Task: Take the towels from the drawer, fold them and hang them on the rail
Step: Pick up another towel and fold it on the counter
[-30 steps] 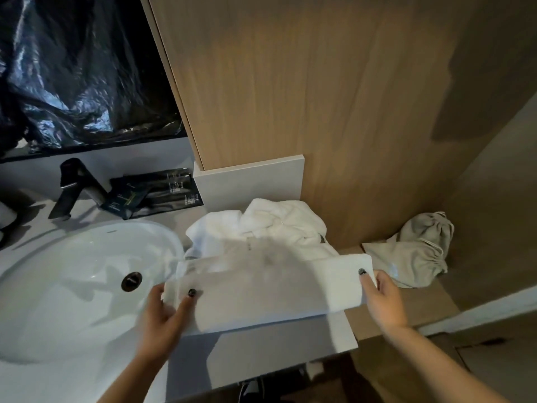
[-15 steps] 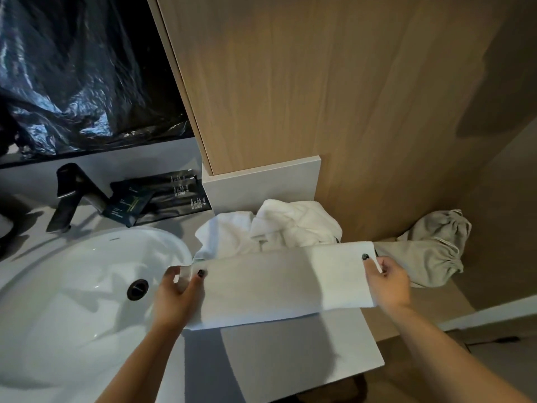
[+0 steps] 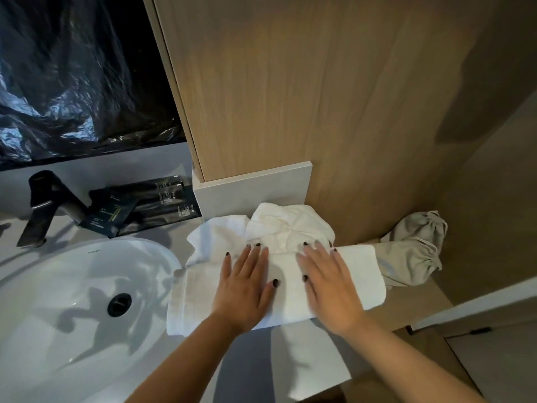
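Both hands let go of the folded towel (image 3: 360, 274); now left hand (image 3: 242, 289) and right hand (image 3: 329, 289) press flat (fingers spread) on the tabletop (image 3: 305, 370).

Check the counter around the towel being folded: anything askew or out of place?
Both hands, left and right, lie flat on the folded towel, whose left end overhangs the sink. Behind it, white towels sit in a crumpled heap. A grey cloth bag slumps against the wood wall. No spill or damage visible.

White folded towel (image 3: 360, 274) flat on counter, crumpled white towels (image 3: 279, 228) behind
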### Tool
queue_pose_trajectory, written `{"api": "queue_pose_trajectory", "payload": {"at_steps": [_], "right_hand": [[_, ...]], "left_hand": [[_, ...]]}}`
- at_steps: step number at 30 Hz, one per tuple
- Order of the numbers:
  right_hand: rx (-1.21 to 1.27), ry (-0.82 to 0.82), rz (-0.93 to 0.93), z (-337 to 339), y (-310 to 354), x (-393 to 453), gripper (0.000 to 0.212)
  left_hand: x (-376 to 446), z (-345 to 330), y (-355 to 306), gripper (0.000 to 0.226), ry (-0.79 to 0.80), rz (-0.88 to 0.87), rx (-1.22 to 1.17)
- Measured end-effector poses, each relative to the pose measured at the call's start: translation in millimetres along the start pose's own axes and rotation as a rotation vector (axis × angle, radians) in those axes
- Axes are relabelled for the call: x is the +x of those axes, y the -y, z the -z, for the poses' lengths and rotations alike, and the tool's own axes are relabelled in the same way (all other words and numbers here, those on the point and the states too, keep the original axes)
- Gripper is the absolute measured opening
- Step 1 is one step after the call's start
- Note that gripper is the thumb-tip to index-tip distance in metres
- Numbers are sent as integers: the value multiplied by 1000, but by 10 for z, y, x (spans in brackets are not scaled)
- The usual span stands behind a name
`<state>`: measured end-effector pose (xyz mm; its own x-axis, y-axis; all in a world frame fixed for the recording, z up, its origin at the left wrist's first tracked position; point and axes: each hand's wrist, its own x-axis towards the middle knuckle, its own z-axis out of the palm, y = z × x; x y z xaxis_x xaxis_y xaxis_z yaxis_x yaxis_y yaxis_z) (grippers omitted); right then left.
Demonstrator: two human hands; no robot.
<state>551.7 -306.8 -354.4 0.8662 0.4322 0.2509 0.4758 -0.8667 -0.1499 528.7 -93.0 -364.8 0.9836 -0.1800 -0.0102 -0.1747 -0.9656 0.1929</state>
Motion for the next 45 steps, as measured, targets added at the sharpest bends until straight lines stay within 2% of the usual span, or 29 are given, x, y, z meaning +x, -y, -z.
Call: {"api": "queue_pose_trajectory", "payload": {"at_steps": [2, 6, 10, 12, 14, 18, 19, 21, 23, 26, 30, 32, 34, 37, 40, 43, 45], "right_hand": [[-40, 129, 47, -97, 134, -44, 53], [-11, 214, -91, -195, -56, -158, 61], [16, 211, -415, -186, -342, -330, 65], [124, 219, -566, -165, -466, -434, 64], [386, 173, -736, -129, -511, -464, 57], [1137, -108, -1170, -37, -482, -336, 60], [1287, -113, -1292, -22, -478, -340, 57], [1482, -54, -1387, -6, -476, -379, 45], [1581, -100, -1393, -4, -523, -433, 36], [1741, -226, -1409, 94, -539, -434, 35], [1687, -403, -1370, 298, -488, -424, 54], [1624, -435, -1258, 497, -460, -380, 58], [1567, -391, -1114, 755, -413, -318, 59], [1479, -291, -862, 1099, -341, -219, 58], [1452, -298, -610, 1436, -230, -114, 47], [1353, -358, -383, 1812, -164, -43, 42], [1228, -403, -243, 2078, -180, -32, 35]], "left_hand": [[20, -62, 51, 74, 2, -24, 12], [-15, -92, 181, 72, -3, -53, -57], [-3, -29, 201, 71, -42, -65, -104], [0, -4, 171, 68, -91, -69, -99], [53, 20, 149, 71, -84, -35, -80], [368, 92, 111, 77, 72, 20, 8], [457, 103, 97, 75, 103, 15, -3], [634, 138, 54, 78, 234, 22, -65], [767, 184, -6, 83, 361, 43, -130], [855, 258, -72, 86, 459, 31, -201], [778, 373, -86, 57, 453, -20, -234], [728, 459, -80, 59, 439, -32, -277], [688, 552, -86, 66, 427, -32, -359], [627, 759, -178, 70, 470, 25, -591], [571, 962, -348, 92, 472, 59, -856], [487, 1198, -539, 82, 415, 38, -1150], [409, 1355, -693, 77, 342, 22, -1226]]}}
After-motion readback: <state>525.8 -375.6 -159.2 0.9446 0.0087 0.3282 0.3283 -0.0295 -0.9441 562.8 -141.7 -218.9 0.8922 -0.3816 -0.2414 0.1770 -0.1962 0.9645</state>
